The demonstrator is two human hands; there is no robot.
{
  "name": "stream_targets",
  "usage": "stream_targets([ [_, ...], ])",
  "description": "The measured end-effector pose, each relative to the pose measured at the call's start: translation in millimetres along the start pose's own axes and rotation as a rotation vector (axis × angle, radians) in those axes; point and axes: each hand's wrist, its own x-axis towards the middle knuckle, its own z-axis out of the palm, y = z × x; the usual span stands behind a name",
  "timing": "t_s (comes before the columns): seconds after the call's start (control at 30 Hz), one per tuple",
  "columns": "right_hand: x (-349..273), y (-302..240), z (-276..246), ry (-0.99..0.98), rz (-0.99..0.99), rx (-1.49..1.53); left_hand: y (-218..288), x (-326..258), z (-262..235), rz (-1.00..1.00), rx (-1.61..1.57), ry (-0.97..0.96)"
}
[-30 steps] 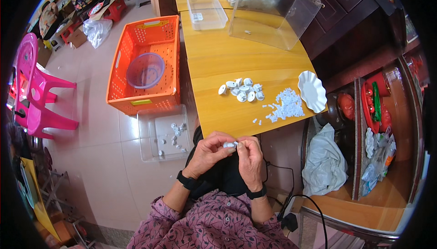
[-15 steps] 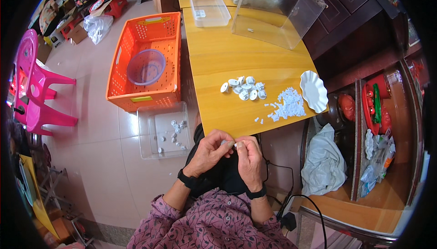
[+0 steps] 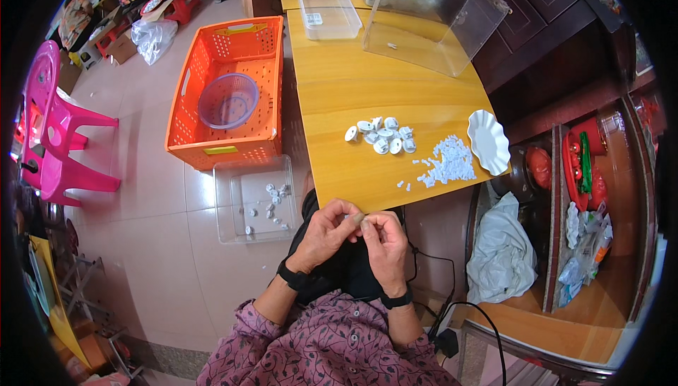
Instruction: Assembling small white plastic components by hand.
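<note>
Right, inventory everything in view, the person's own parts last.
Wooden table: one, yellow, ahead
Round plastic parts: about twelve, white, mid-table
Tiny plastic pieces: uncountable, white, table's near right
Scalloped dish: one, white, table's right edge
Shallow rectangular plastic tray: one, clear, table's far left
Large plastic box: one, clear, table's far right
Perforated plastic crate: one, orange, floor left of table
Round plastic basket: one, translucent purple, inside crate
Rectangular plastic bin: one, clear, floor near crate
Plastic chair: one, pink, far left
Wooden drawers: several, dark brown, upper right
Crumpled plastic bag: one, whitish, lower right
Shelf goods: many, mixed colours, far right
Wristbands: two, black, wrists
Left hand: one, bare, centre, pinching
Right hand: one, bare, meeting left hand
</note>
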Motion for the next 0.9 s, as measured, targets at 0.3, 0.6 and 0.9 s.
stream_targets([
  [0.3, -2, 7, -5, 0.107, 0.057, 0.018, 9, -6, -1, 0.04, -0.14, -0.135],
  [0.6, -6, -10, -2, 0.12, -0.041, -0.057, 5, -7, -3, 0.006, -0.258, -0.065],
  [0.9, -9, -15, 4, 0.106, -0.107, -0.143, 6, -10, -1, 0.016, -0.179, 0.004],
])
